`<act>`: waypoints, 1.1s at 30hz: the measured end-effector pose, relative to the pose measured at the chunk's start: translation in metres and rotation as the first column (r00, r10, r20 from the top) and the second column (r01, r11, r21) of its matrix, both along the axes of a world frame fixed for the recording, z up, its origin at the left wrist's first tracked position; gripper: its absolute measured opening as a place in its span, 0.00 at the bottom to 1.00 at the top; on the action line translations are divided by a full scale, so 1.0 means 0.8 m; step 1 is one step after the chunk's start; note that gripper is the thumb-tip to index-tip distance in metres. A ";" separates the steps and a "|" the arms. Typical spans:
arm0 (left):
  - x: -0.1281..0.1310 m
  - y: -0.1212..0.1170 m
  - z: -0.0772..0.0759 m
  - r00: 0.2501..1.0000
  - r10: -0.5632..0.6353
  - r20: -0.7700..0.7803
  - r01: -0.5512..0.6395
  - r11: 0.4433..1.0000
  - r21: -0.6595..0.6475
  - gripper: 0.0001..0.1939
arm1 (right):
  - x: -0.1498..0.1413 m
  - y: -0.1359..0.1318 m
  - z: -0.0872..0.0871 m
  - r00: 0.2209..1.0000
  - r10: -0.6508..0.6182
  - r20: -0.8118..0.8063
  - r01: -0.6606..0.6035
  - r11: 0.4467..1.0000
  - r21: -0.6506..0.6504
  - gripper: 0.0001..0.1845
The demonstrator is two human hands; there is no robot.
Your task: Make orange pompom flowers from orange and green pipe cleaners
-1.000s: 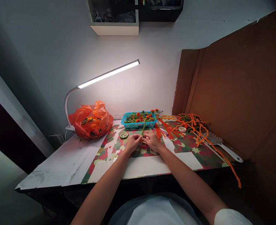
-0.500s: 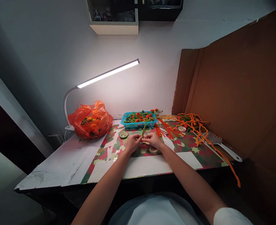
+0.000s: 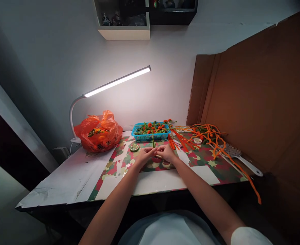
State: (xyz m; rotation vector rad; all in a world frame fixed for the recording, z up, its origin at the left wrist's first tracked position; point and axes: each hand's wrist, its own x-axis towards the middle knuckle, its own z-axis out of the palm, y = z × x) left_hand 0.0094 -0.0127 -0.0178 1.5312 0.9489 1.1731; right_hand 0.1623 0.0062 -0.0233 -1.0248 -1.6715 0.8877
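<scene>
Over the middle of the table, my left hand [image 3: 145, 156] and my right hand [image 3: 166, 153] meet at the fingertips. Both are closed in a pinch on a thin green stem [image 3: 153, 140], which stands nearly upright above the fingers; its lower end is hidden by them. Just left of my left hand lies a roll of green tape [image 3: 134, 148]. Behind the hands is a blue basket [image 3: 152, 137] holding small orange flowers [image 3: 150, 125] on green stems. Several orange fuzzy strips [image 3: 182, 139] lie to the right of my right hand.
An orange plastic bag [image 3: 99, 136] with orange and green pieces stands at the left, by a lit lamp [image 3: 118, 81]. At the right are tangled orange pipe cleaners [image 3: 213, 136], a white-handled brush [image 3: 249, 166] and a tall cardboard sheet [image 3: 252, 95]. The table [image 3: 63, 180] has a front edge near me.
The green stem has turned from leaning right to nearly upright and moved slightly left. Both hands stay pinched together, with only a small shift of the fingers.
</scene>
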 end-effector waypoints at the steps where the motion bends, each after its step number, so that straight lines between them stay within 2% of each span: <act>1: 0.000 0.001 -0.001 1.000 0.005 0.002 -0.005 1.000 -0.002 0.19 | 0.000 0.000 -0.001 0.999 -0.010 0.031 0.009 0.999 0.038 0.08; 6: 0.001 0.003 -0.003 0.994 0.070 0.089 -0.067 0.997 -0.045 0.21 | -0.001 -0.008 0.005 0.983 -0.094 0.155 0.043 0.952 0.303 0.05; 9: 0.003 0.004 -0.001 0.974 0.100 0.201 -0.084 0.993 -0.089 0.20 | -0.002 -0.015 0.009 0.972 -0.142 0.187 0.062 0.924 0.377 0.04; 13: 0.006 0.004 0.000 0.932 0.179 0.315 -0.145 0.981 -0.129 0.19 | -0.006 -0.021 0.010 0.963 -0.207 0.173 0.121 0.903 0.411 0.05; 17: 0.006 0.005 -0.003 0.930 0.187 0.315 -0.147 0.978 -0.146 0.19 | -0.010 -0.023 0.007 0.951 -0.264 0.160 0.168 0.877 0.449 0.07; 21: 0.004 0.009 -0.009 0.928 0.185 0.322 -0.159 0.982 -0.105 0.17 | -0.013 -0.025 0.004 0.933 -0.331 0.141 0.223 0.840 0.495 0.07; 29: 0.010 0.012 -0.014 0.883 0.213 0.417 -0.228 0.974 -0.016 0.15 | -0.023 -0.020 -0.003 0.962 -0.270 0.025 0.231 0.863 0.449 0.05; 33: 0.008 0.017 -0.018 0.875 0.204 0.439 -0.216 0.976 -0.024 0.14 | -0.025 -0.026 0.000 0.944 -0.328 0.028 0.275 0.833 0.480 0.06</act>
